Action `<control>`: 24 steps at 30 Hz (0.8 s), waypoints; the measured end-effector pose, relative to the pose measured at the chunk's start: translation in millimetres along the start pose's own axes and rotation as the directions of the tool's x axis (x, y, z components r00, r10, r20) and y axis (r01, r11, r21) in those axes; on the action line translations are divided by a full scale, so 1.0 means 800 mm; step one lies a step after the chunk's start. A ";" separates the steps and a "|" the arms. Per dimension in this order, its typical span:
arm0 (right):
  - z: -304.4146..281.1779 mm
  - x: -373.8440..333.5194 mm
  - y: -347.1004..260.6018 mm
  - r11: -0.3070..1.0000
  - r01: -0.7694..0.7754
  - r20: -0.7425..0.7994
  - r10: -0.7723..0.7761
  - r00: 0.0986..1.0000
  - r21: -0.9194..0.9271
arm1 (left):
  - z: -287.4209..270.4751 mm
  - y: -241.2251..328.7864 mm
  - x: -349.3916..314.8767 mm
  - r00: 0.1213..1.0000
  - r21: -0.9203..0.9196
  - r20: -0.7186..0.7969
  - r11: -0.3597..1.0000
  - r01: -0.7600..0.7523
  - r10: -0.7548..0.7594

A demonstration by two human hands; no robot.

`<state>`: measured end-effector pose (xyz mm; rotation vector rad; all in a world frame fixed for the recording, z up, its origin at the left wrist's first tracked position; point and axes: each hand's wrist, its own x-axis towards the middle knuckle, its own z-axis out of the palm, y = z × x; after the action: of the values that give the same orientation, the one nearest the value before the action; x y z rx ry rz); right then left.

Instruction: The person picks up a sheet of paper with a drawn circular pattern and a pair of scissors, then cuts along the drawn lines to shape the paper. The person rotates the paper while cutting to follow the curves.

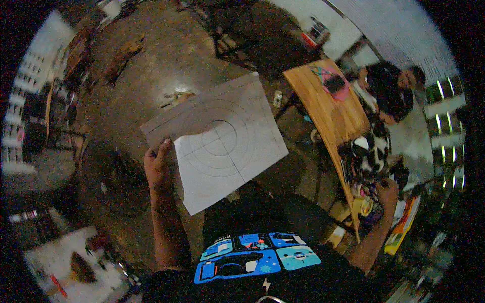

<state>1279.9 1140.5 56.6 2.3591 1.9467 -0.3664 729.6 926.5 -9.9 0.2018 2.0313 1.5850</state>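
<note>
One sheet of white paper (237, 141) is held out over the floor (111, 101), above and before a dark shirt (260, 260) with blue pictures; at least three rings and two crossing straight lines are drawn on it. Two bare hands show. The left hand (159, 164) has its grip closed on the paper's left edge, thumb on top. The right hand (387, 193), well apart from the sheet, is near the close end of one long wooden surface (348, 118); blur leaves me unable to tell its grip. Just beside it crowd one yellow round thing (362, 206) and several small things too smeared to count, while one black-and-white bundle (373, 155) blocks part of that surface's edge. Farther along lies one pink thing (341, 92) with a dark item (333, 82) on it, one other person (390, 93) beside. At lower left, one pale surface (48, 257) carries one red thing (59, 286) and one brown thing (82, 267).
</note>
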 end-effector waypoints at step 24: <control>0.165 -0.406 -0.937 0.227 -0.359 0.351 -0.876 0.332 0.905 | -0.674 0.031 0.135 0.537 -0.046 -0.843 0.989 -0.140 0.037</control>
<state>474.2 952.8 77.6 0.8561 1.5279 -2.8852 362.3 522.8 60.5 -0.6694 2.6304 2.1069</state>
